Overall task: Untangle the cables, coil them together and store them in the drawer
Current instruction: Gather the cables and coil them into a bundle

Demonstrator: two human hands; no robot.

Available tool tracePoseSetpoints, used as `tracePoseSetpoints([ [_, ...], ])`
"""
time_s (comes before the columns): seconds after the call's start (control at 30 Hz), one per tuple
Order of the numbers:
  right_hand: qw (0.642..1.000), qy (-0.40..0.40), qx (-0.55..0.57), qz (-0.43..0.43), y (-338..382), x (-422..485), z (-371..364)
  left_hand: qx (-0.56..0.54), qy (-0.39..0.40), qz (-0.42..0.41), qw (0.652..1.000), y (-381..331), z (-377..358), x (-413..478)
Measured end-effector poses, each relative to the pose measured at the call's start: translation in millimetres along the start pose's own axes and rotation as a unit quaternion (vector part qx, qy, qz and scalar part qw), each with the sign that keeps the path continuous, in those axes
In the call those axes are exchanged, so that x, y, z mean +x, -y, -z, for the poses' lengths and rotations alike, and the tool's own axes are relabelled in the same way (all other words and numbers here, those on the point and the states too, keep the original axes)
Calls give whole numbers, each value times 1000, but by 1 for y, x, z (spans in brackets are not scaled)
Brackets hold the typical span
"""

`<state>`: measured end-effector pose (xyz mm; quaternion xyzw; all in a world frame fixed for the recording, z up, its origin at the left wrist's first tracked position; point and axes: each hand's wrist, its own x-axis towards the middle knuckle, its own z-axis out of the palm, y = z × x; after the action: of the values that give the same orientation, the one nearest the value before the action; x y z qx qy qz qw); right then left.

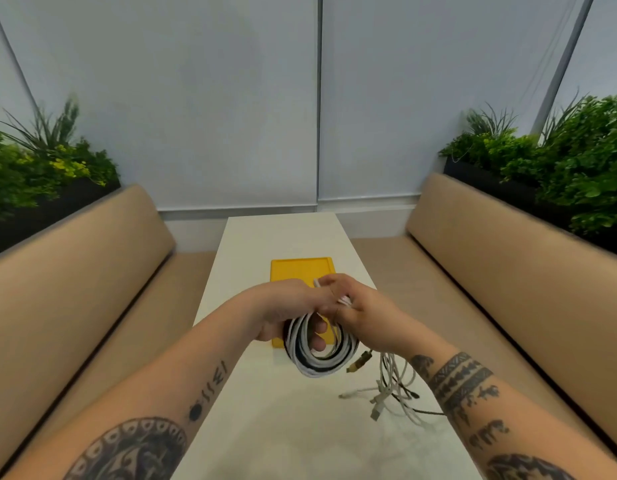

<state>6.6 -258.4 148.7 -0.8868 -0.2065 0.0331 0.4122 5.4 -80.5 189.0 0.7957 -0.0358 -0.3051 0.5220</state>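
Over the table [265,427], the yellow drawer [300,271] sits half hidden behind both hands; left hand [286,306] curls through the cable coil [317,363], right hand [364,308] pinches its top, loose ends [393,386] trailing near-right.

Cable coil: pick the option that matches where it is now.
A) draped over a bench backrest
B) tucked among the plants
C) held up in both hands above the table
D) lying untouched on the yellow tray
C: the coil of white and black cable hangs off the table, with the left hand curling its fingers through the loop and the right hand pinching strands at its top.
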Motion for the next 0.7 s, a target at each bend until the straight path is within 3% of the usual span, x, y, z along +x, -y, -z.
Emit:
tracePoseSetpoints([
  [0.1,999,26,-22,-2,6,0,6,64,-92,-15,994,-2,-12,7],
  [0.2,999,37,6,-2,5,-1,18,72,-135,-44,987,-6,-16,7],
  [0.37,999,30,28,-21,9,-4,41,-33,-170,-115,978,-17,-16,0],
  [0.53,992,23,125,-3,-4,-3,48,-109,-162,-137,971,-22,-13,-4],
  [0.7,993,45,109,-26,-14,-6,55,-171,-176,-152,957,-28,-10,-4],
])
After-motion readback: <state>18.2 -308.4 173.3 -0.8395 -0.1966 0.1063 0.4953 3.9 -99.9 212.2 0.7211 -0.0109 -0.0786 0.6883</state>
